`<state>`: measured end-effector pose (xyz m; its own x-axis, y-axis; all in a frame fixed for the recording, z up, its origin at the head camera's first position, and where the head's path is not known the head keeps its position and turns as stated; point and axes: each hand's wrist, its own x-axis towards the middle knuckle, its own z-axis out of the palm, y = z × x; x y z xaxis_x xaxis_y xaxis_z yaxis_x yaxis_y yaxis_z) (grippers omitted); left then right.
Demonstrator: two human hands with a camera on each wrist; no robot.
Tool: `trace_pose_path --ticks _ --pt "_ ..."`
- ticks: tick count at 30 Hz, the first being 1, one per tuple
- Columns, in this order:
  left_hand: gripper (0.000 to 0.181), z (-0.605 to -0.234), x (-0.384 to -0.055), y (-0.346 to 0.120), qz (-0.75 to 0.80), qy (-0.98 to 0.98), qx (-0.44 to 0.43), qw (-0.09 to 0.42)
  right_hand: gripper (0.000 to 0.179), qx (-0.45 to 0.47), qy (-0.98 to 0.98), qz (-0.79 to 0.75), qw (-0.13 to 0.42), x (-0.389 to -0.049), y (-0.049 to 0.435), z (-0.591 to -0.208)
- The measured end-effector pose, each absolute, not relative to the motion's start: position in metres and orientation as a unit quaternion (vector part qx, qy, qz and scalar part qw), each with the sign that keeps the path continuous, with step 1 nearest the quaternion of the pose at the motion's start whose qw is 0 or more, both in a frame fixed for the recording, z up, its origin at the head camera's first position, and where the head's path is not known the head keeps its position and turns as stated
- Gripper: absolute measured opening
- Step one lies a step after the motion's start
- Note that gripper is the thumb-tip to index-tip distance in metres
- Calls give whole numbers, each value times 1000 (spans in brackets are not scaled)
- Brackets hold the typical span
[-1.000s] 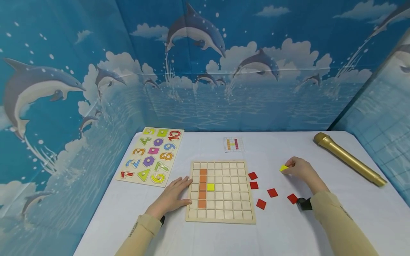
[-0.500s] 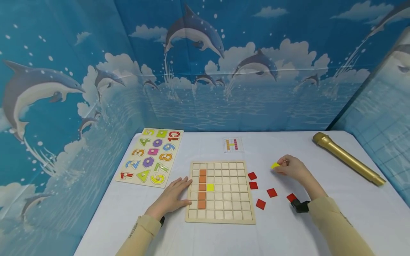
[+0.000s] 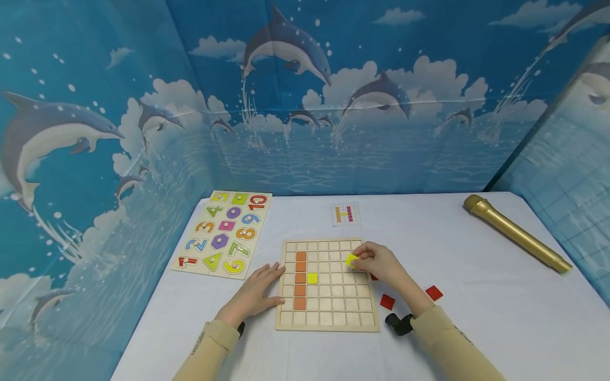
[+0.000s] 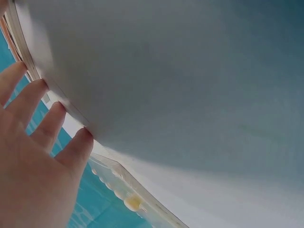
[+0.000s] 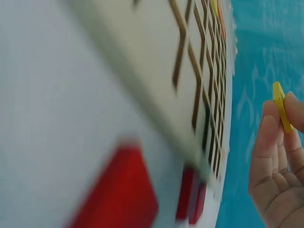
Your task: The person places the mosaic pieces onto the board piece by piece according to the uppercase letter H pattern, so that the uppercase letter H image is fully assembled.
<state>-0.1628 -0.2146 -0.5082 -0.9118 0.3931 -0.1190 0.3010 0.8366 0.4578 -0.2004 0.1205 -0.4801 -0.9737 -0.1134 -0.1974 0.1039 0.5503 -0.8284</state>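
Note:
A wooden grid board (image 3: 329,319) lies on the white table, with a column of several orange square tiles (image 3: 300,278) in it. One yellow tile (image 3: 312,278) sits in a cell right of that column. My left hand (image 3: 254,293) rests with fingers spread at the board's left edge; the left wrist view shows its fingertips (image 4: 58,107) along the edge. Over the board's upper right part, my right hand (image 3: 383,264) pinches a second yellow tile (image 5: 281,107) between thumb and fingers. Red square tiles (image 3: 387,301) lie right of the board, some hidden under the right hand and forearm.
A small pattern card (image 3: 346,214) lies behind the board. At the back left is a number and shape puzzle board (image 3: 221,235). A gold microphone (image 3: 517,233) lies at the far right. Dolphin-printed cloth (image 3: 305,148) hangs behind the table.
My right hand has moved left with the yellow tile, from the table right of the board to over the board's upper right part. The left hand has stayed at the board's edge.

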Motion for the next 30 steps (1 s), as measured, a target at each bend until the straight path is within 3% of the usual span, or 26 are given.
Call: trace_pose_path --ticks 17,30 --pt "76 -511 -163 -216 221 953 174 111 10 -92 890 -421 149 -195 60 -492" --pt "77 -511 -164 -216 218 954 173 114 9 -102 910 -385 116 -195 50 -490"
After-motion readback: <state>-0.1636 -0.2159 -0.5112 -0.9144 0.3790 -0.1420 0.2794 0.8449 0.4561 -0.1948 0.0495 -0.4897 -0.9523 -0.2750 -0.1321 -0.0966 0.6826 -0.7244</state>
